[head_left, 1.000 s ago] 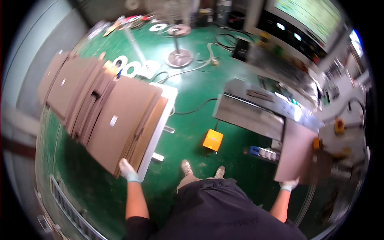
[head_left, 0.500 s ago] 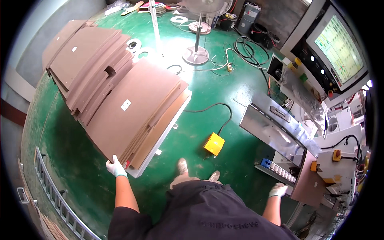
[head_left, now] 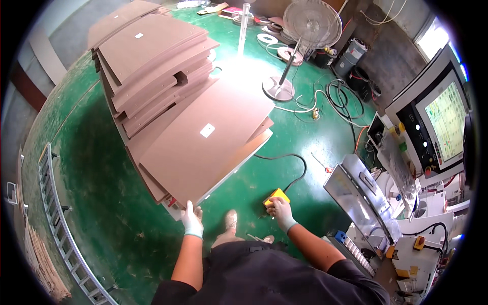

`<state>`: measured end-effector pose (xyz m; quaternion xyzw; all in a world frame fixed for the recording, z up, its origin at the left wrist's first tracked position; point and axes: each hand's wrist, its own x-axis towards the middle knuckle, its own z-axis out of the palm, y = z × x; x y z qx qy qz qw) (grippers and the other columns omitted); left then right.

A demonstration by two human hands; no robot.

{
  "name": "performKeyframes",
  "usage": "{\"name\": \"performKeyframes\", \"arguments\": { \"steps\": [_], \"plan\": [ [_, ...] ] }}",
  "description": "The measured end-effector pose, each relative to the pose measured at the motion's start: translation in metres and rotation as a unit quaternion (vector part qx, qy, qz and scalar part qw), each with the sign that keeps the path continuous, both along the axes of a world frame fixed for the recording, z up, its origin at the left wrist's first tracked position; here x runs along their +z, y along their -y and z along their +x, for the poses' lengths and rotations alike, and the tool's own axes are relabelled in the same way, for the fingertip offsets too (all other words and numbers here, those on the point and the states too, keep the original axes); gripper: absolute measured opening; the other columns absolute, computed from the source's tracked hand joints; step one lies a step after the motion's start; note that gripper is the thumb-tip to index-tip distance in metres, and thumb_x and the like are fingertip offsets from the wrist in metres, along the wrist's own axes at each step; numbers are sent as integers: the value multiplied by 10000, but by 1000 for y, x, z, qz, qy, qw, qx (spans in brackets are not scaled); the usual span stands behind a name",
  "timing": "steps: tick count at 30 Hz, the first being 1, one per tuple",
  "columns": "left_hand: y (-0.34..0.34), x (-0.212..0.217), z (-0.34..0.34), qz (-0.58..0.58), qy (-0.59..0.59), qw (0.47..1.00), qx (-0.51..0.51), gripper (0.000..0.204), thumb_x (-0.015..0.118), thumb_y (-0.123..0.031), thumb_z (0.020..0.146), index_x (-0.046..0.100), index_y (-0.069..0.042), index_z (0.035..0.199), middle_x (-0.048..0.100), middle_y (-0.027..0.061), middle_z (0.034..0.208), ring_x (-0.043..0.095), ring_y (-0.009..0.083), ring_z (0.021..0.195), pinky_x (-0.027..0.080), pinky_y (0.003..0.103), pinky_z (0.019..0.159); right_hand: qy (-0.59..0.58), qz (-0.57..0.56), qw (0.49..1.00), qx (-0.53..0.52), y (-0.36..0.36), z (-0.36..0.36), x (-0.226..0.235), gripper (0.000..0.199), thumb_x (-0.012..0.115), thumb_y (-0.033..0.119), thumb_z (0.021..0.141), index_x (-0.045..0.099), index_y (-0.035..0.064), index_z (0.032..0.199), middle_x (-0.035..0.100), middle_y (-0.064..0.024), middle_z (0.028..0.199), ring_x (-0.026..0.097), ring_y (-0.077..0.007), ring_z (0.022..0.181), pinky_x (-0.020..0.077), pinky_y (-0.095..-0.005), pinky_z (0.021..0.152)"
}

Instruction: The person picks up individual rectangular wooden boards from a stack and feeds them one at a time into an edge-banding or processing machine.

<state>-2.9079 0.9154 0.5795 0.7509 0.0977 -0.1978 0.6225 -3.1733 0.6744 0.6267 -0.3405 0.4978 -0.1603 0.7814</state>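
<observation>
A flat brown board with a small white label lies on top of the nearer stack, turned slightly out of line with the boards under it. My left hand, in a pale glove, grips its near corner, with the thumb on the upper face and the other fingers partly hidden. My right hand, also gloved, is in the air to the right of the board, touching none of it. Its fingers are loosely curled, and nothing shows in them. Behind that hand, partly covered by it, a yellow box with a black cable sits on the floor.
More brown boards are stacked at the far left. A ladder lies at left. A standing fan and coiled hoses are at the back. A machine with a screen and a metal cover stands at right.
My right hand has come from beside the machine to in front of the yellow box. The top board has shifted out of line with the stack, my left hand at its corner. The view has turned.
</observation>
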Motion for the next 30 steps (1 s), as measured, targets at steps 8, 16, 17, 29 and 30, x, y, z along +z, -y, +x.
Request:
{"name": "performKeyframes", "arguments": {
  "steps": [8,16,17,29,30],
  "plan": [
    [2,-5,-109,-44,-155,918,-364,427,623,-402,984,687,15,1048,729,163,991,705,299,905,557,422,789,-75,-307,889,330,-27,62,-69,523,629,339,1008,472,59,1421,620,-74,1233,580,-239,1144,459,-392,975],
    [-8,111,-53,205,189,844,-459,389,635,-374,960,683,9,1005,720,212,1027,670,413,991,526,468,896,-121,-123,977,122,-68,35,-18,538,683,388,973,617,-25,1311,693,-180,1247,656,-292,1153,507,-403,986],
    [-10,108,-27,203,253,862,-389,352,651,-339,950,682,6,1012,718,210,1012,673,408,972,529,469,887,-105,-135,976,134,-61,34,3,525,679,382,974,621,-22,1305,697,-179,1241,653,-298,1162,505,-400,988],
    [-23,20,-40,-49,-75,952,-293,639,340,-481,1113,534,65,1381,630,162,1329,608,271,1212,492,402,1051,-209,-282,887,300,56,-8,9,863,752,595,826,590,-95,1319,641,-314,1286,625,-436,1198,498,-428,1002],
    [-11,49,-65,-70,-123,940,-310,654,332,-490,1113,458,50,1459,569,165,1418,578,289,1263,471,421,1077,-231,-290,877,304,67,-18,22,876,753,597,823,579,-99,1326,634,-323,1291,618,-445,1203,497,-430,1003]
  ]
}}
